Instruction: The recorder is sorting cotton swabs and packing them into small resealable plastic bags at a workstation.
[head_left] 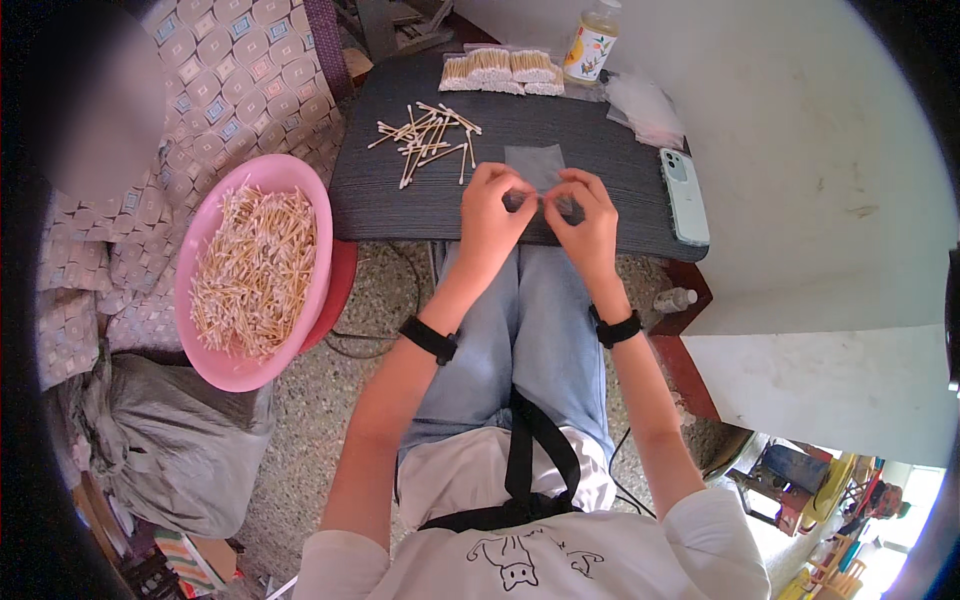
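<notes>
Both hands pinch the near edge of a small clear plastic bag (536, 160) above the dark table. My left hand (492, 208) has thumb and fingertips pressed together at the bag's edge, and my right hand (585, 218) does the same just beside it. The bag looks flat, with nothing visible inside. Left of it, a loose pile of cotton swabs (425, 138) lies scattered on the tabletop. Several filled bags of cotton swabs (502, 70) are stacked at the table's far edge.
A pink basin (188, 290) heaped with cotton swabs stands left, on a red stool (345, 285). At the table's right are a juice bottle (590, 45), a stack of clear bags (648, 108) and a white phone (684, 198). A wall (790, 200) borders the right side.
</notes>
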